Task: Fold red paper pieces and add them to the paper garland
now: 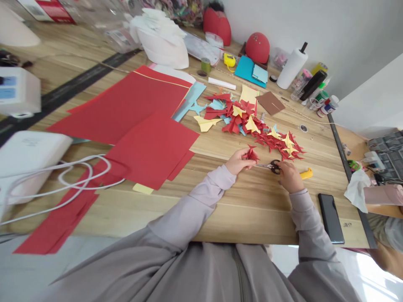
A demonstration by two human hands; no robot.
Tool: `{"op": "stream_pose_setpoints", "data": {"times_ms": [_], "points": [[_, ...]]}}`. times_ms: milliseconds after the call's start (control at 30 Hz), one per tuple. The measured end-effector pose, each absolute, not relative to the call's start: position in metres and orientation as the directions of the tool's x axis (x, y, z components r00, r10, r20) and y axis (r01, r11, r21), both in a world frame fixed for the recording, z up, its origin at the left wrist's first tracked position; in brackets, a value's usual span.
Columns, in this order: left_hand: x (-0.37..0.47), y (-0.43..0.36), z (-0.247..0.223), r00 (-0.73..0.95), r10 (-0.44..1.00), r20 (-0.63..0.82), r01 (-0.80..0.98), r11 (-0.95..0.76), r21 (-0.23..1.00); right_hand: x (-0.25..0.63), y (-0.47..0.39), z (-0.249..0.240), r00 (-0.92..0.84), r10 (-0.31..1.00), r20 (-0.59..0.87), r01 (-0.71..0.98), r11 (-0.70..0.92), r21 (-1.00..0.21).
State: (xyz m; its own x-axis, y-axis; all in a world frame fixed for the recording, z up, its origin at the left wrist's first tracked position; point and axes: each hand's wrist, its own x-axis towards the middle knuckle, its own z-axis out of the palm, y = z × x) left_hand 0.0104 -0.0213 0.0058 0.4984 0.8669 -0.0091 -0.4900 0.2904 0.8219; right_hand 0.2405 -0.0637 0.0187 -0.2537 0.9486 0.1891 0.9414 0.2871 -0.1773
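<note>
My left hand (238,162) pinches a small folded red paper piece (251,155) with pointed tips, just above the wooden table. In my right hand (289,175) is a pair of scissors (274,167) with dark handles, its blades pointing left toward the red paper. Whether the blade tips touch the paper is too small to tell. Behind both hands lies a heap of folded paper pieces (248,119), mostly red with some yellow and light blue. Beside my right hand, a yellow-handled tool (306,173) lies partly hidden by it.
Large red paper sheets (151,147) cover the table's left half, near a white cable (91,167) and a white box (34,155). A black phone (331,218) lies at the front right. Along the back stand a white roll (292,67), bottles (328,105) and a yellow tape measure (229,61).
</note>
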Motion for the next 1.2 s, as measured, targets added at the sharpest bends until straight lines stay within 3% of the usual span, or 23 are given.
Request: {"op": "stream_pose_setpoints", "data": {"times_ms": [200,333,400,467,533,600,667,767,1200], "points": [[0.011,-0.021,0.006,0.487,0.872,-0.048,-0.523,0.335,0.784,0.24,-0.075,0.015,-0.257,0.956,0.139,0.96,0.27,-0.079],[0.012,-0.021,0.007,0.492,0.866,-0.089,-0.543,0.386,0.746,0.235,-0.075,0.018,-0.183,0.975,0.129,0.972,0.198,-0.123],[0.012,-0.02,0.008,0.512,0.854,-0.091,-0.566,0.415,0.712,0.231,-0.075,0.019,-0.105,0.985,0.138,0.958,0.137,-0.251],[0.012,-0.019,0.01,0.532,0.842,-0.088,-0.591,0.445,0.673,0.225,-0.078,0.021,0.019,0.995,0.094,0.857,0.032,-0.514],[0.01,-0.019,0.011,0.542,0.836,-0.089,-0.615,0.466,0.636,0.216,-0.083,0.025,0.121,0.99,-0.066,0.556,-0.122,-0.822],[0.009,-0.018,0.012,0.549,0.83,-0.098,-0.628,0.486,0.608,0.206,-0.089,0.03,0.084,0.968,-0.235,0.153,-0.245,-0.957],[0.008,-0.017,0.011,0.552,0.827,-0.106,-0.636,0.5,0.588,0.195,-0.097,0.035,-0.001,0.954,-0.3,-0.11,-0.298,-0.948],[0.007,-0.015,0.009,0.552,0.827,-0.109,-0.642,0.505,0.577,0.178,-0.104,0.039,-0.054,0.941,-0.335,-0.266,-0.336,-0.903],[0.008,-0.016,0.01,0.55,0.827,-0.116,-0.623,0.498,0.603,0.153,-0.122,0.052,-0.374,0.855,-0.36,-0.194,-0.452,-0.871]]}}
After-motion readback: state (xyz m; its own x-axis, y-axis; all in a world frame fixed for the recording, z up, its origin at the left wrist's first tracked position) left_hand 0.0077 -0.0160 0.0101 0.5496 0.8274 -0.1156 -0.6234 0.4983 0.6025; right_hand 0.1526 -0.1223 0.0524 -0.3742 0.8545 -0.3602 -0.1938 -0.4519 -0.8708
